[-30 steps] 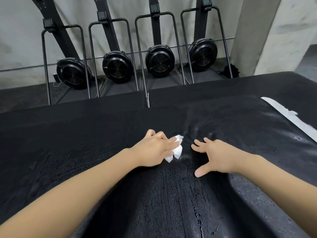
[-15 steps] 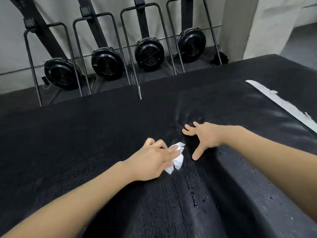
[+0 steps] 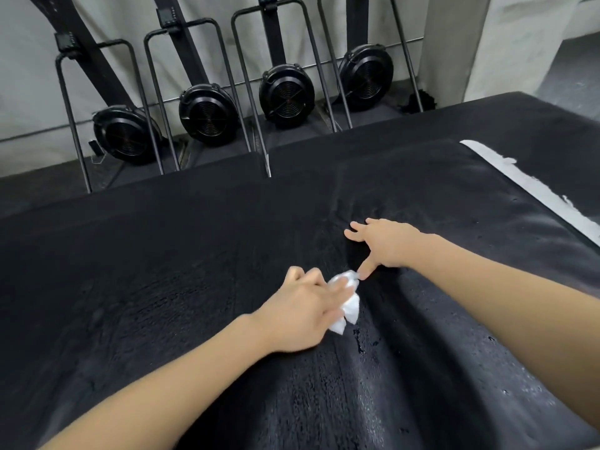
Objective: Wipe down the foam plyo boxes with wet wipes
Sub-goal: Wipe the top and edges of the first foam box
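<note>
Centrally, a white wet wipe [image 3: 349, 302] is pressed onto the black top of a foam plyo box [image 3: 162, 287] by the left hand [image 3: 303, 315], whose fingers lie over the bunched wipe and curl round it, so that only its right part shows from under them. The right hand [image 3: 386, 245] is laid flat on the same surface just beyond, fingers spread and holding nothing; its thumb tip is seen just beside the wipe's upper corner (whether they touch cannot be told). A wet sheen and small droplets are seen on the cover below and to the right of the hands, where the surface is creased. A ragged white strip [image 3: 532, 186] is stuck across the far right of the top. Beyond the box's far edge, four black fan flywheels [image 3: 207, 115] of machines stood upright are lined against a pale wall [image 3: 29, 76], each framed by a thin metal hoop [image 3: 65, 102]. A pale column [image 3: 454, 43] is seen at upper right.
</note>
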Tool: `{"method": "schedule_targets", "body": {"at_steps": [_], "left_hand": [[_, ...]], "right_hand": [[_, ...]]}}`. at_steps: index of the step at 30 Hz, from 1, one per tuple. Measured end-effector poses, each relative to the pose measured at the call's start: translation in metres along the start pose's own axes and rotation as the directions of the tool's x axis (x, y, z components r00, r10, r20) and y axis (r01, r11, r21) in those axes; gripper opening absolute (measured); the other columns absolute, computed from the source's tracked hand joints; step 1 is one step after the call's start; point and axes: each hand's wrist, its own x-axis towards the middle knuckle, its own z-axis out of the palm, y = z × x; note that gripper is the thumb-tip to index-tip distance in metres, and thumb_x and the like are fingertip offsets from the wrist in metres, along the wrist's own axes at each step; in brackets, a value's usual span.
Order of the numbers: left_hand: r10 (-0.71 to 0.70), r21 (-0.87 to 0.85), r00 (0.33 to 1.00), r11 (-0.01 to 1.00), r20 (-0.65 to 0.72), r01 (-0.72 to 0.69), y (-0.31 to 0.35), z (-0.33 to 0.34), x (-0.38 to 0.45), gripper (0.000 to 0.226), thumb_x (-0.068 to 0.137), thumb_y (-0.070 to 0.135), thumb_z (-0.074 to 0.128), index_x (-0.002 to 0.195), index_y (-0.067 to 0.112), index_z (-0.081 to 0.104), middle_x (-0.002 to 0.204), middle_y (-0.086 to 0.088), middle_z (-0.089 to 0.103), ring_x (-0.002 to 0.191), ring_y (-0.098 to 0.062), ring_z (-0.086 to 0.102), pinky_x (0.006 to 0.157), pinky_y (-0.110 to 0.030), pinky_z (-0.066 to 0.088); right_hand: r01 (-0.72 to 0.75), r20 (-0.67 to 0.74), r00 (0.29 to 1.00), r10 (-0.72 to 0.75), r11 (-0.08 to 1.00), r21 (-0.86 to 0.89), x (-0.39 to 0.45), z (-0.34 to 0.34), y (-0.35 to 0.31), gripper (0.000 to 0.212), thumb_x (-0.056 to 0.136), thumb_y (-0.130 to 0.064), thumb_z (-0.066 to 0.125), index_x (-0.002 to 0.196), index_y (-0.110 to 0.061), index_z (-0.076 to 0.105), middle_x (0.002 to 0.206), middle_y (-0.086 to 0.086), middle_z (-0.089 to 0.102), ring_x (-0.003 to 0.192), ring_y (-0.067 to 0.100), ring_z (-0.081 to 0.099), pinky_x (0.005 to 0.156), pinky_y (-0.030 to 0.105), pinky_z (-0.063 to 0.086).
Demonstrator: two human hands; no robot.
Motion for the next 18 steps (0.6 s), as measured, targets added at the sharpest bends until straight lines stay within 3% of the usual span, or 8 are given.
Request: {"method": "schedule_targets", "body": {"at_steps": [2, 5, 10, 13, 18], "left_hand": [[0.028, 0.001, 0.999, 1.0, 0.023, -0.028, 0.009, 0.002, -0.017, 0.044, 0.105, 0.035, 0.038, 0.149, 0.031, 0.041, 0.151, 0.021, 0.04, 0.103, -0.011, 0.044, 0.097, -0.038, 0.029], [0.01, 0.064, 1.0, 0.998, 0.006, -0.01, 0.004, -0.004, -0.015, 0.039, 0.105, 0.033, 0.04, 0.144, 0.033, 0.042, 0.144, 0.024, 0.041, 0.101, -0.012, 0.045, 0.094, -0.037, 0.028], [-0.221, 0.169, 0.975, 0.96, -0.028, 0.223, 0.02, 0.001, 0.003, 0.038, 0.106, 0.032, 0.035, 0.142, 0.023, 0.042, 0.142, 0.017, 0.043, 0.099, -0.017, 0.044, 0.094, -0.043, 0.033], [-0.123, 0.119, 0.992, 0.985, -0.016, 0.123, 0.056, 0.004, -0.013, 0.043, 0.103, 0.034, 0.035, 0.144, 0.024, 0.04, 0.145, 0.016, 0.041, 0.096, -0.017, 0.043, 0.094, -0.043, 0.033], [0.106, 0.042, 0.993, 0.993, 0.053, -0.108, 0.098, 0.004, -0.062, 0.048, 0.104, 0.04, 0.038, 0.15, 0.026, 0.038, 0.155, 0.014, 0.037, 0.101, -0.014, 0.041, 0.097, -0.039, 0.027]], "right_hand": [[0.0, -0.016, 1.0, 0.0, 1.0, -0.001, -0.008, 0.004, -0.002, 0.095, 0.086, -0.061, 0.065, 0.159, -0.033, 0.011, 0.166, -0.014, 0.005, 0.154, 0.018, 0.003, 0.112, 0.046, 0.036], [0.046, -0.003, 0.999, -0.046, 0.999, -0.007, -0.026, 0.013, -0.004, 0.075, 0.099, -0.054, 0.048, 0.159, -0.031, 0.011, 0.167, -0.007, 0.004, 0.154, 0.021, 0.002, 0.118, 0.043, 0.028], [0.132, 0.025, 0.991, -0.134, 0.99, 0.05, -0.077, 0.032, -0.011, 0.075, 0.096, -0.06, 0.048, 0.158, -0.03, 0.021, 0.167, -0.003, 0.01, 0.153, 0.023, 0.007, 0.121, 0.035, 0.017], [0.166, 0.05, 0.984, -0.17, 0.984, 0.071, -0.111, 0.043, -0.013, 0.073, 0.096, -0.059, 0.051, 0.157, -0.031, 0.024, 0.167, -0.002, 0.01, 0.153, 0.021, 0.007, 0.119, 0.031, 0.015], [0.16, 0.066, 0.984, -0.166, 0.983, 0.091, -0.149, 0.068, -0.016, 0.091, 0.087, -0.061, 0.062, 0.159, -0.031, 0.015, 0.167, -0.007, 0.002, 0.154, 0.018, -0.002, 0.122, 0.033, 0.015]]}}
